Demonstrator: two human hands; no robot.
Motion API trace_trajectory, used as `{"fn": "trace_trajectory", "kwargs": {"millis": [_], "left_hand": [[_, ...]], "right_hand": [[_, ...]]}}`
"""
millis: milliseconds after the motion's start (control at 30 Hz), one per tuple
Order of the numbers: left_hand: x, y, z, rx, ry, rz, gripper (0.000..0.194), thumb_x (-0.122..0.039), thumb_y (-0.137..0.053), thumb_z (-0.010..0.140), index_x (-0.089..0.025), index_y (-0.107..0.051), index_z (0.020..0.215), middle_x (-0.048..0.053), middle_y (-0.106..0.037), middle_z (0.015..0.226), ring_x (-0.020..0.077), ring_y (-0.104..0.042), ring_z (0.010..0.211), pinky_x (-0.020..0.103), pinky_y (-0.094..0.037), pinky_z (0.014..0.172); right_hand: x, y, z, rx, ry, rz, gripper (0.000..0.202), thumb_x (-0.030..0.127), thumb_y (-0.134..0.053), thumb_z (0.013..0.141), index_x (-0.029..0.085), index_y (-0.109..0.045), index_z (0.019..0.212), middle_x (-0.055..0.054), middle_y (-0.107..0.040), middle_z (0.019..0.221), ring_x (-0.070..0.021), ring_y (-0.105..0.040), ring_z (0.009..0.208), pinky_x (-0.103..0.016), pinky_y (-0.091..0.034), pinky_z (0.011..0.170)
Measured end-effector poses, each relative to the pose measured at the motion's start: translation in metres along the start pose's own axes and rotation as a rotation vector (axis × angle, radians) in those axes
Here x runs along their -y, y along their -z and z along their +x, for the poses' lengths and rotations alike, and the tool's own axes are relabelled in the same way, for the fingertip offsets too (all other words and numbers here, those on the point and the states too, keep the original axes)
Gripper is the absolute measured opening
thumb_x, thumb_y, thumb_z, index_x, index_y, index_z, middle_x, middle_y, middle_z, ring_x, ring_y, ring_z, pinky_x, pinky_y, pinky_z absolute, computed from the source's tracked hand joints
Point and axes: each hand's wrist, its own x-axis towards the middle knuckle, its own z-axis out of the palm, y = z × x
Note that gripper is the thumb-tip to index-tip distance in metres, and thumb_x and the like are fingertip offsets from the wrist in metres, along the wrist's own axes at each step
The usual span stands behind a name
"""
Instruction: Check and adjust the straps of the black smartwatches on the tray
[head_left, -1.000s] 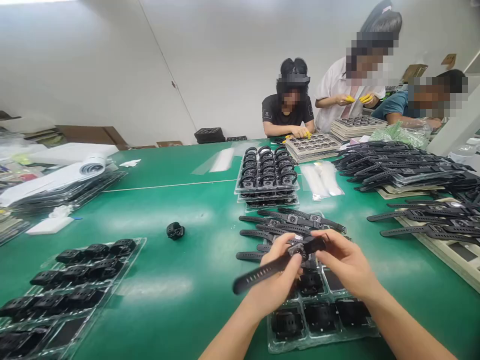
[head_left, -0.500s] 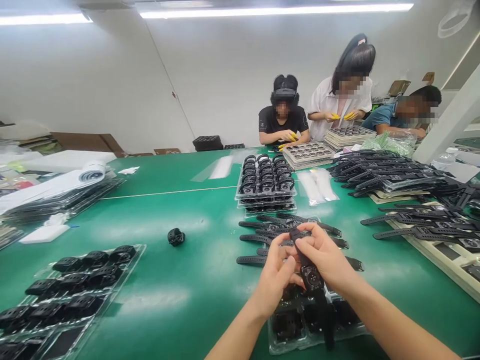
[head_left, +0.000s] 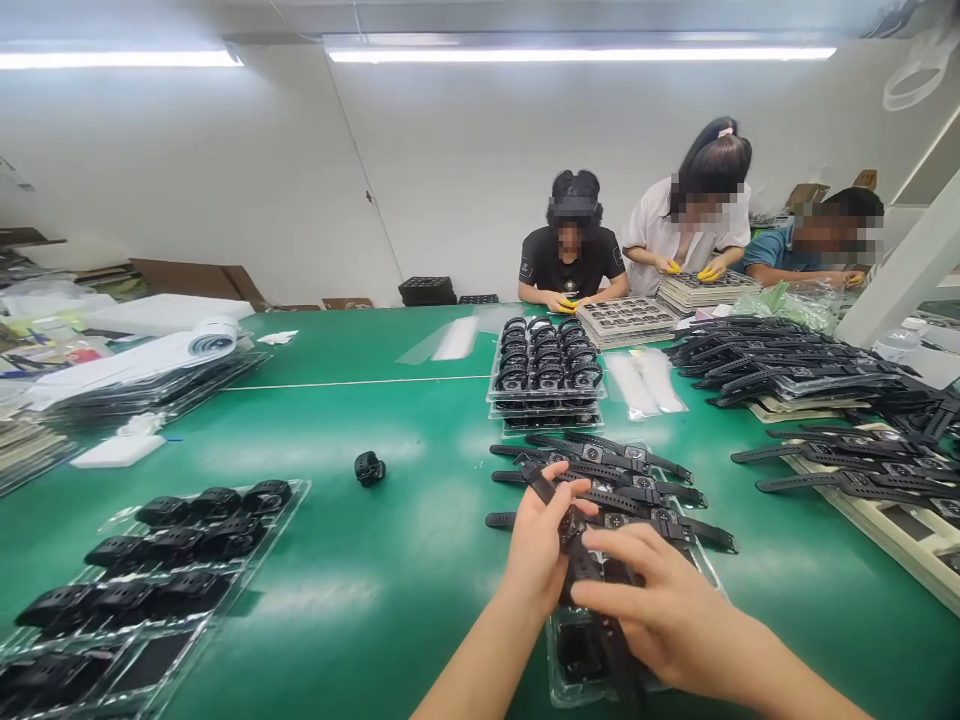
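Note:
A black smartwatch [head_left: 573,526] with its strap stretched out lies slantwise between my two hands. My left hand [head_left: 534,548] is closed round the case and the upper strap. From the right, my right hand [head_left: 664,605] has its fingers on the lower strap, just below the case. Under my hands is a clear plastic tray [head_left: 556,668] with dark watch pieces in its pockets, partly hidden by my right hand. Several open-strapped watches [head_left: 616,482] lie across the tray's far part, just beyond my fingertips.
One looped watch [head_left: 369,468] stands alone on the green table [head_left: 420,600]. At left is a tray of looped watches [head_left: 217,640]; stacked trays [head_left: 547,395] stand ahead. Watches [head_left: 855,455] lie piled at right. Three co-workers [head_left: 574,260] sit or stand across the table.
My right hand has moved from the upper strap down to the lower strap. My left hand has closed round the case, and the watch has tilted. The camera view has shifted slightly.

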Motion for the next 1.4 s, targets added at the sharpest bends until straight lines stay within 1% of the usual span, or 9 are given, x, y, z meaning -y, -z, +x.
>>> {"fn": "trace_trajectory", "kwargs": {"millis": [133,233,300,400,500,667,833,1067,1400], "left_hand": [[0.014,0.000,-0.001,0.032,-0.136,0.216,0.041,-0.031,-0.064,0.094,-0.020,-0.048,0.130,0.007,-0.073,0.105,0.0158,-0.070,0.081,0.030,-0.056,0.075],[0.020,0.004,-0.007,0.132,-0.287,0.475,0.039,-0.026,-0.052,0.099,-0.022,-0.044,0.137,0.005,-0.072,0.106,0.0187,-0.068,0.092,0.037,-0.053,0.091],[0.021,0.008,-0.010,0.256,-0.389,0.682,0.036,-0.022,-0.040,0.102,-0.024,-0.046,0.137,0.003,-0.070,0.099,0.0193,-0.065,0.092,0.038,-0.051,0.091],[0.020,0.013,-0.011,0.453,-0.574,0.978,0.036,-0.015,-0.034,0.099,-0.021,-0.053,0.129,0.006,-0.068,0.101,0.0220,-0.062,0.093,0.039,-0.050,0.087],[0.016,0.015,-0.012,0.505,-0.712,1.169,0.032,-0.010,-0.034,0.093,-0.021,-0.058,0.112,0.008,-0.065,0.100,0.0244,-0.058,0.092,0.040,-0.049,0.082],[0.011,0.011,-0.016,0.571,-0.693,1.188,0.022,-0.016,-0.049,0.089,-0.022,-0.056,0.109,0.006,-0.065,0.102,0.0238,-0.056,0.091,0.039,-0.049,0.081],[0.013,0.011,-0.014,0.491,-0.779,1.227,0.013,-0.023,-0.053,0.098,-0.023,-0.057,0.110,0.003,-0.068,0.092,0.0204,-0.056,0.081,0.032,-0.047,0.072],[0.011,0.010,-0.013,0.483,-0.826,1.147,0.016,-0.019,-0.057,0.096,-0.023,-0.058,0.112,0.002,-0.069,0.094,0.0176,-0.059,0.084,0.028,-0.049,0.076],[0.005,0.010,-0.013,0.517,-0.787,1.240,0.013,-0.020,-0.056,0.093,-0.019,-0.060,0.105,0.006,-0.067,0.091,0.0211,-0.062,0.082,0.033,-0.052,0.073]], "right_hand": [[-0.001,-0.006,0.005,-0.159,-0.190,0.366,0.014,0.023,-0.056,0.100,0.028,-0.069,0.102,-0.007,-0.074,0.112,-0.0240,-0.066,0.098,-0.039,-0.054,0.088],[-0.010,-0.007,0.017,-0.385,-0.547,0.670,0.014,0.038,-0.053,0.104,0.026,-0.061,0.101,-0.001,-0.068,0.082,-0.0203,-0.064,0.082,-0.034,-0.053,0.079],[-0.015,-0.008,0.023,-0.399,-0.683,0.795,0.022,0.047,-0.055,0.102,0.025,-0.056,0.098,0.004,-0.058,0.069,-0.0173,-0.057,0.069,-0.030,-0.049,0.072],[-0.020,-0.010,0.027,-0.272,-0.695,0.822,0.037,0.055,-0.055,0.099,0.023,-0.052,0.083,0.006,-0.049,0.063,-0.0148,-0.046,0.062,-0.028,-0.040,0.064],[-0.025,-0.009,0.025,-0.181,-0.723,0.758,0.050,0.059,-0.053,0.098,0.022,-0.044,0.065,0.005,-0.043,0.061,-0.0142,-0.039,0.060,-0.029,-0.034,0.060],[-0.030,0.000,0.018,-0.085,-0.804,0.786,0.048,0.051,-0.056,0.096,0.021,-0.048,0.060,0.003,-0.047,0.062,-0.0150,-0.041,0.063,-0.029,-0.033,0.063],[-0.026,0.003,0.013,-0.200,-0.833,0.890,0.045,0.053,-0.061,0.092,0.021,-0.051,0.062,0.004,-0.048,0.060,-0.0144,-0.041,0.062,-0.028,-0.032,0.061],[-0.026,-0.004,0.011,-0.345,-0.914,1.097,0.048,0.058,-0.070,0.087,0.020,-0.051,0.063,0.005,-0.048,0.057,-0.0117,-0.035,0.057,-0.025,-0.026,0.054],[-0.026,-0.008,0.009,-0.405,-0.945,1.122,0.049,0.058,-0.072,0.085,0.020,-0.048,0.062,0.006,-0.043,0.055,-0.0104,-0.029,0.053,-0.024,-0.023,0.050]]}}
